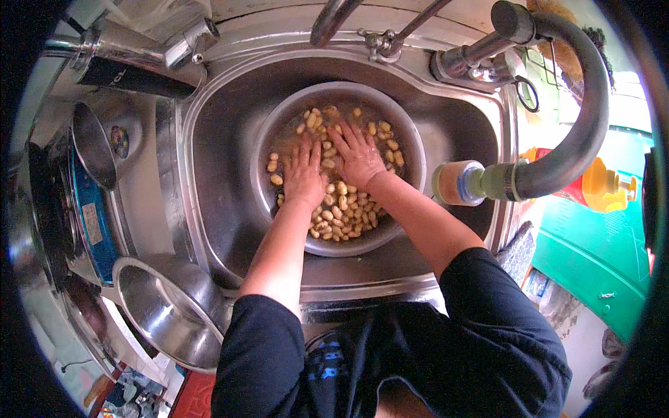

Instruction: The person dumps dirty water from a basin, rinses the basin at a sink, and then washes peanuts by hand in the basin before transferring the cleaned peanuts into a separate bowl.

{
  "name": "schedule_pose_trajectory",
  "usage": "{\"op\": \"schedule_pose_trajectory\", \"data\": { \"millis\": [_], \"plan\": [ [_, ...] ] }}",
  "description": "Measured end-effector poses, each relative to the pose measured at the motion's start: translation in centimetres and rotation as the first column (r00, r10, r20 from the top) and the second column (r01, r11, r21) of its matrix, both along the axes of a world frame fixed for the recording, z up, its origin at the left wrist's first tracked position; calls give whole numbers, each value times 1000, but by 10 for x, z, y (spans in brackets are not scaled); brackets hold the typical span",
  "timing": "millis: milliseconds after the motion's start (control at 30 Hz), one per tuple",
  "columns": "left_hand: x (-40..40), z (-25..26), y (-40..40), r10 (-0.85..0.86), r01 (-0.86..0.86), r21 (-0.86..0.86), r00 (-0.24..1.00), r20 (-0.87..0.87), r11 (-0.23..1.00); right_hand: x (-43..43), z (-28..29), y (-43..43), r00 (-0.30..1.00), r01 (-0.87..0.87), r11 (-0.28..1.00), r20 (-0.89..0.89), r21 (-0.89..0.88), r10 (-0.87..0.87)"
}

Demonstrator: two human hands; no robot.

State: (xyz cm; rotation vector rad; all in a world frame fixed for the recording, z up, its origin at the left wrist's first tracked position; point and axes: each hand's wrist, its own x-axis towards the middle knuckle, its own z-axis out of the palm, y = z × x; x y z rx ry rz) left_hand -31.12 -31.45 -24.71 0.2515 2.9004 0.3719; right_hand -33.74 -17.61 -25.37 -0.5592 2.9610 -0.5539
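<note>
A round metal basin [416,157] stands in a stainless steel sink [225,157], holding murky water and many unshelled peanuts [347,211]. My left hand [303,175] lies palm down in the basin's left half, wet, fingers pointing away from me and slightly apart. Beside it on the right, my right hand [358,157] is palm down too, with its fingers spread among the peanuts. Neither hand is closed around anything that shows; what lies under the palms is hidden. Peanuts pile up at the near side of the basin, and others float around its far and right sides.
A thick curved faucet pipe [585,130] reaches over the sink's right side, its nozzle [460,183] near the basin. An empty steel bowl [177,313] tilts at the lower left, with a steel pan [94,146] above it. A yellow pump bottle [598,183] is at the right.
</note>
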Motion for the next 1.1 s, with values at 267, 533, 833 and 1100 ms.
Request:
{"op": "schedule_pose_trajectory", "data": {
  "millis": [267, 533, 833, 1100],
  "plan": [
    [-33, -10, -12, 474, -584, 810, 700, 534, -50, -26, 3, 32, 920, 386, 638, 232, -666, -315],
    [-35, 12, 34, -42, -445, 291, 600, 799, -847, -22, 37, -30, 417, 862, -468, 798, -196, 435],
    [-8, 91, 29, -67, -384, 371, 766, 639, -845, 11, 116, -32, 604, 779, -544, 605, -311, 519],
    [24, 138, 38, 2, -348, 487, 812, 583, -801, 39, 151, -30, 710, 696, -613, 488, -374, 508]
  ]
}}
